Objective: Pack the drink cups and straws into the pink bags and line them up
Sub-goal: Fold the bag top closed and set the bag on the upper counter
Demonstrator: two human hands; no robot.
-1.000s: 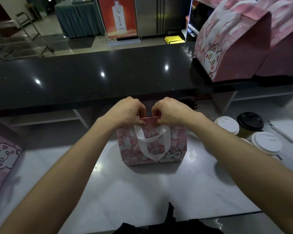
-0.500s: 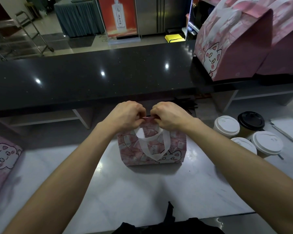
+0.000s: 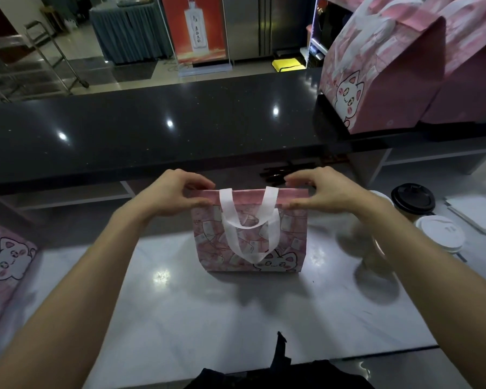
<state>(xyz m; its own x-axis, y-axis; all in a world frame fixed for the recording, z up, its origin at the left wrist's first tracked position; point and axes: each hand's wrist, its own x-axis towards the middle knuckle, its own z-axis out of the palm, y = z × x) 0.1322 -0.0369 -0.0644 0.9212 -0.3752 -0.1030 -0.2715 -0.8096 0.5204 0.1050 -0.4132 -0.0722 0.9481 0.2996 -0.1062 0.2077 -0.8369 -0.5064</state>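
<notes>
on white counter (image 3: 236, 318), upright cat-print pink bag (image 3: 286, 240)

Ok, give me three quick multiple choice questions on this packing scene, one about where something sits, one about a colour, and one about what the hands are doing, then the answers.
1. Where do the lidded cups stand relative to the small pink bag?
A. on the person's left
B. on the person's right
C. inside it

2. What colour is the bag's handle?
A. white
B. black
C. pink

3. What are the two hands doing?
A. lying flat on the counter
B. lifting a cup
C. pinching the bag's top edge

Answers: 1 B, the black-lidded cup and white-lidded cup stand past the right hand. 2 A, the loop is white against the pink print. 3 C, the left hand and right hand each pinch one end of the top edge.
</notes>
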